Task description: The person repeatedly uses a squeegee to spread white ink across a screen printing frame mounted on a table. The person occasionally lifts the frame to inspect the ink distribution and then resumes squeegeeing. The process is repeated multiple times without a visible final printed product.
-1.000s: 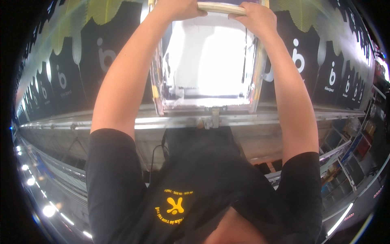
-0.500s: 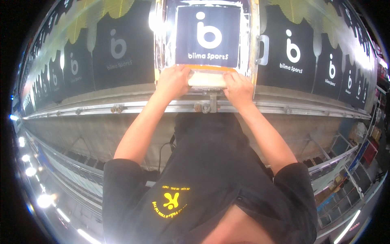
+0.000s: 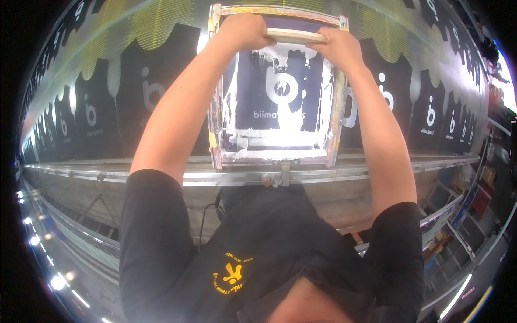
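A wooden-handled squeegee (image 3: 295, 36) is gripped by both hands at the far end of a rectangular screen-printing frame (image 3: 216, 107).

To the left of the frame, dark printed shirts (image 3: 151, 97) are laid in a row along the long table (image 3: 81, 91). The left hand (image 3: 245, 30) is clamped on the squeegee's left end, the right hand (image 3: 337, 47) on its right end. White ink is smeared across the mesh below the squeegee. More dark shirts are laid to the frame's right.
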`<control>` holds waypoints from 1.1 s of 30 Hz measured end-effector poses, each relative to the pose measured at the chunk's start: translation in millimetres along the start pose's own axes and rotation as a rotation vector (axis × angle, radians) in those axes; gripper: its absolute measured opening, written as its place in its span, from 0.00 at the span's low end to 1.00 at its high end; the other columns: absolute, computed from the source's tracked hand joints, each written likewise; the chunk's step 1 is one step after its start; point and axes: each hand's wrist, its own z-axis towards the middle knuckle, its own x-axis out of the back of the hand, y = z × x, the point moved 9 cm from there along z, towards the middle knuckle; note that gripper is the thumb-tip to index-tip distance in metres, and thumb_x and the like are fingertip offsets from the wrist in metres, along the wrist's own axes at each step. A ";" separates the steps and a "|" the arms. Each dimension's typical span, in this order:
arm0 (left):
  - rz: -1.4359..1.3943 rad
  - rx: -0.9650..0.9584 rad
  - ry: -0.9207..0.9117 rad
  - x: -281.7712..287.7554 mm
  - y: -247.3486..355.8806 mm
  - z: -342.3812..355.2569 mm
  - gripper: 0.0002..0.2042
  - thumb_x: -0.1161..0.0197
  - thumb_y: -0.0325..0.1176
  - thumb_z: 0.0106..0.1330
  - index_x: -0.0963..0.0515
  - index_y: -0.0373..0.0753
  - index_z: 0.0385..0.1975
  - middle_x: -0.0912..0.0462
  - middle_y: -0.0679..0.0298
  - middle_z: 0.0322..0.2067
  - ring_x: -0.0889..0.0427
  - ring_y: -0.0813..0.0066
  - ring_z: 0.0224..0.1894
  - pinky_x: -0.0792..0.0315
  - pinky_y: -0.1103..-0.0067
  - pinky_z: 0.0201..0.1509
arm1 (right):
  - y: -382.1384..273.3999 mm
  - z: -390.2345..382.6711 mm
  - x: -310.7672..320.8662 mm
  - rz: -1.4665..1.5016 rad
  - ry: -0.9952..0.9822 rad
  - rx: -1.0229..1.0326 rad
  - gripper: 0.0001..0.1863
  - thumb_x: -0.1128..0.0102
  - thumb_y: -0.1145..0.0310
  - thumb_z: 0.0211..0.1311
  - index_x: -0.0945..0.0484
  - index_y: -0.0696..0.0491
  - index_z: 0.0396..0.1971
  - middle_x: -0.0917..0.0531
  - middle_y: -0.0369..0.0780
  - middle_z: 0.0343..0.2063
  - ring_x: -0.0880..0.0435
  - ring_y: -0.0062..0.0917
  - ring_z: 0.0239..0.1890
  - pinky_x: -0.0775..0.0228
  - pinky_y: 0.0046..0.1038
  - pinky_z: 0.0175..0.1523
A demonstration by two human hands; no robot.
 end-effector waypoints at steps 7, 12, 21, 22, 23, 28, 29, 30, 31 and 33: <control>0.039 0.039 0.099 -40.9 5.8 -20.6 0.24 0.26 0.62 0.60 0.10 0.44 0.32 0.10 0.57 0.28 0.09 0.52 0.33 0.16 0.61 0.40 | -1.5 -38.4 -35.0 -0.047 0.124 -0.009 0.26 0.22 0.37 0.54 0.11 0.46 0.35 0.10 0.37 0.31 0.09 0.37 0.38 0.20 0.43 0.40; -0.015 0.091 -0.001 -90.2 51.3 -123.2 0.18 0.25 0.55 0.61 0.11 0.46 0.36 0.09 0.56 0.30 0.09 0.50 0.35 0.15 0.59 0.41 | -30.1 -147.7 -63.9 -0.090 0.077 0.073 0.22 0.18 0.48 0.45 0.15 0.46 0.33 0.13 0.36 0.31 0.10 0.36 0.35 0.20 0.42 0.39; -0.057 0.080 0.215 -145.6 124.9 -269.4 0.27 0.23 0.31 0.49 0.20 0.39 0.53 0.14 0.58 0.49 0.13 0.58 0.51 0.20 0.67 0.55 | -66.8 -310.8 -74.8 0.122 0.227 0.245 0.25 0.20 0.68 0.38 0.18 0.50 0.41 0.17 0.36 0.41 0.17 0.33 0.49 0.25 0.37 0.51; -0.087 0.091 0.202 -147.5 131.1 -278.3 0.27 0.25 0.28 0.48 0.20 0.38 0.52 0.14 0.58 0.50 0.13 0.60 0.53 0.20 0.68 0.56 | -69.0 -318.2 -71.3 0.128 0.205 0.250 0.26 0.20 0.68 0.38 0.18 0.50 0.42 0.18 0.37 0.43 0.18 0.33 0.51 0.25 0.37 0.52; -0.092 0.063 0.223 -144.0 140.1 -288.7 0.26 0.26 0.28 0.49 0.20 0.38 0.52 0.14 0.58 0.48 0.13 0.59 0.51 0.20 0.68 0.55 | -70.5 -324.6 -73.8 0.126 0.100 0.230 0.26 0.20 0.68 0.40 0.18 0.51 0.43 0.18 0.38 0.43 0.19 0.35 0.52 0.26 0.39 0.54; -0.123 0.034 0.005 -133.6 140.3 -295.6 0.15 0.27 0.38 0.57 0.15 0.39 0.42 0.11 0.55 0.35 0.10 0.53 0.41 0.17 0.63 0.46 | -69.8 -335.6 -39.7 0.230 0.077 0.355 0.20 0.21 0.66 0.46 0.18 0.49 0.41 0.19 0.37 0.37 0.16 0.34 0.44 0.24 0.39 0.49; -0.131 0.037 -0.035 -127.2 132.2 -282.1 0.13 0.27 0.41 0.60 0.14 0.40 0.39 0.12 0.54 0.32 0.10 0.52 0.39 0.17 0.61 0.44 | -61.9 -323.1 -33.2 0.229 0.099 0.358 0.19 0.22 0.65 0.47 0.18 0.48 0.40 0.19 0.36 0.36 0.16 0.34 0.42 0.23 0.38 0.47; -0.136 0.015 -0.028 -115.0 124.5 -263.2 0.13 0.27 0.45 0.62 0.13 0.41 0.36 0.12 0.54 0.29 0.09 0.51 0.36 0.16 0.60 0.41 | -55.8 -305.4 -27.9 0.228 0.120 0.360 0.18 0.22 0.64 0.48 0.18 0.47 0.39 0.19 0.36 0.34 0.15 0.34 0.39 0.23 0.38 0.46; -0.112 0.029 -0.031 -103.2 113.6 -237.1 0.19 0.29 0.54 0.66 0.13 0.43 0.31 0.11 0.54 0.28 0.09 0.50 0.34 0.17 0.57 0.38 | -49.9 -278.3 -20.3 0.178 0.204 0.365 0.15 0.22 0.62 0.49 0.18 0.46 0.36 0.19 0.35 0.31 0.15 0.34 0.35 0.22 0.38 0.41; -0.064 0.034 -0.047 -74.9 88.5 -174.8 0.22 0.29 0.59 0.66 0.12 0.43 0.34 0.10 0.54 0.30 0.09 0.49 0.35 0.16 0.57 0.39 | -37.0 -215.4 -4.9 0.178 0.284 0.374 0.15 0.20 0.58 0.51 0.18 0.46 0.33 0.17 0.36 0.30 0.13 0.35 0.35 0.21 0.40 0.40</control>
